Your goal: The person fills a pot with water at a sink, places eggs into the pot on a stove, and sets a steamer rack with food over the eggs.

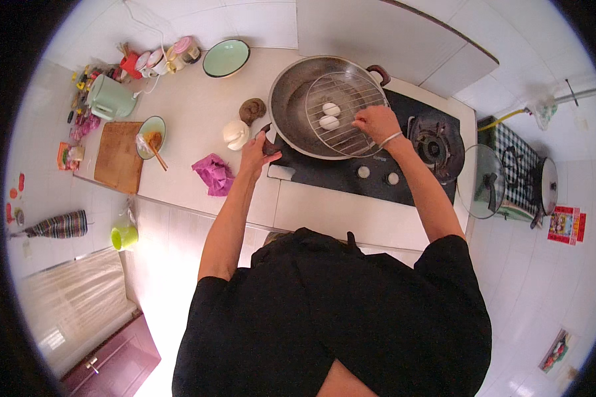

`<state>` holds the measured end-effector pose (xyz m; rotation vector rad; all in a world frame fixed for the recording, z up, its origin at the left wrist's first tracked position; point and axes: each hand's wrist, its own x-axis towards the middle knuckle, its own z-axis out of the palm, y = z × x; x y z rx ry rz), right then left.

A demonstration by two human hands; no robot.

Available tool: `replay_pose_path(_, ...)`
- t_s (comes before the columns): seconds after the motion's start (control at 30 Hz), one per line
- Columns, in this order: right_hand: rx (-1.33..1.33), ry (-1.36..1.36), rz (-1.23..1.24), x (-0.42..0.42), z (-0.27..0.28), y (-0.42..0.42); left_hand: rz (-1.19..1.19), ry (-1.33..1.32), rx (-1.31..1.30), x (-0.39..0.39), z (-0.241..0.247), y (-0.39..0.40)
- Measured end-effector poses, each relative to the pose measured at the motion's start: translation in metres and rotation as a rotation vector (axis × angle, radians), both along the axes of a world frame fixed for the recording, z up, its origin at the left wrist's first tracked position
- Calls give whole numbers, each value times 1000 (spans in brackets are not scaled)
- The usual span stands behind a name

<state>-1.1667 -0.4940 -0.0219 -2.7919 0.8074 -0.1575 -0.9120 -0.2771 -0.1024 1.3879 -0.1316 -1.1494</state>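
Note:
A large round wok [290, 99] sits on the left side of the black gas hob [323, 176]. My left hand [253, 156] is around the wok's near-left dark handle [269, 147]. Inside the wok is a round wire rack [345, 136], set off to the right. My right hand [380, 124] is over its right part, fingertips pinched at the wires. Two white eggs show at the rack, one egg [331, 109] just beyond the other egg [329, 122]. Wires appear to cross them; whether they lie under the rack is hard to tell.
Left of the wok are a white bun [236, 135], a brown bun [253, 110], a purple cloth [213, 173] and a green enamel dish [226, 58]. A bowl with chopsticks [152, 134] stands by a cutting board [116, 159]. A glass lid [482, 181] is right of the bare burner [434, 146].

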Motion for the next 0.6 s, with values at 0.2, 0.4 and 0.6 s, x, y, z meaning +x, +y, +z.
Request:
replay_pose_path(0.2,22,195,48,36,-22,-15,90,23,3,-18,-4,10)
replay_pose_path(0.4,-56,236,110,52,-49,-20,78,-34,26,-18,-4,13)
replay_pose_path(0.6,-46,308,77,63,-76,-24,74,-51,18,-18,-4,12)
